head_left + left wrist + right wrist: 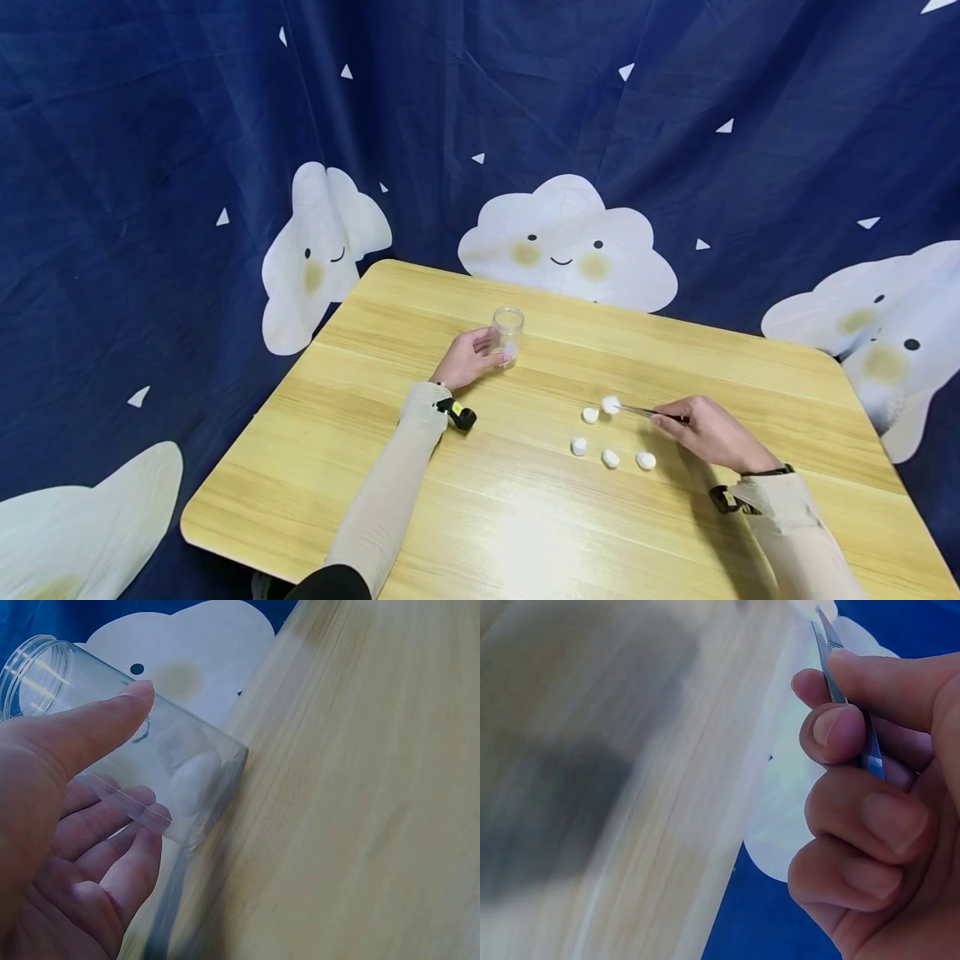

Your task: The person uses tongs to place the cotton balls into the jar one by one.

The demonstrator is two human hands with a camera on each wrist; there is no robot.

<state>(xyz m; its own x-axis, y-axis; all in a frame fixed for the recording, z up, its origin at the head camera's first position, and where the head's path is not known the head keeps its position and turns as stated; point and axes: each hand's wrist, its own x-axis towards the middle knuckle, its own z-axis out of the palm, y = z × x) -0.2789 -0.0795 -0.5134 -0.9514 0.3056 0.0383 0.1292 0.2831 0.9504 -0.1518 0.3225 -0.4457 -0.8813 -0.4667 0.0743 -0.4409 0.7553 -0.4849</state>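
Note:
My left hand holds a clear plastic jar near the back of the table, thumb on one side and fingers on the other. The jar has no lid on. In the left wrist view, white cotton balls lie at its bottom; I cannot tell exactly how many. My right hand pinches metal tweezers between thumb and fingers. Their tips grip a cotton ball, raised over the table and partly cut off in the right wrist view. Several loose cotton balls lie close by.
The wooden table has rounded corners and light glare at its front. A dark blue curtain with white clouds hangs behind and beside it. Wrist cameras are strapped to both arms.

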